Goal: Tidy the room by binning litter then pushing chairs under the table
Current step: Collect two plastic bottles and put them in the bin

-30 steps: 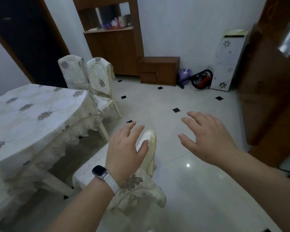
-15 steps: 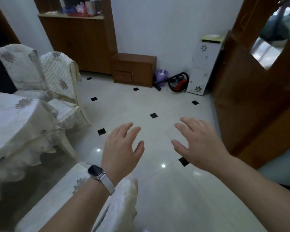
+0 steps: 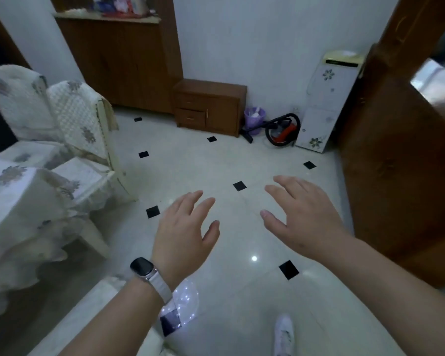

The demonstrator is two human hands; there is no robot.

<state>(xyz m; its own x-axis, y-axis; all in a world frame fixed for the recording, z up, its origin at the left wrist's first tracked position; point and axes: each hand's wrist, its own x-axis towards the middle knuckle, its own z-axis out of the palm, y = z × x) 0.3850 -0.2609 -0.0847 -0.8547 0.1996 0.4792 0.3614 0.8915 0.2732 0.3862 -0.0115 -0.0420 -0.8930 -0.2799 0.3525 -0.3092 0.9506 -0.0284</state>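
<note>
Both the left hand (image 3: 183, 237) and right hand (image 3: 303, 217) are held spread and empty; the cream cloth-covered chair (image 3: 100, 301) has been released, presumably pushed in

The person is holding both bare forearms out in front, palms facing down. The left forearm is crossing the lower left of the frame, and the left hand (image 3: 183, 235) is hovering just left of the centre, with the fingers straight and a little spread and the thumb pointing to the right. The right forearm is crossing the lower right corner, and the right hand (image 3: 303, 219) is hovering right of the centre, fingers relaxed and spread. Both hands are empty and apart.
</note>
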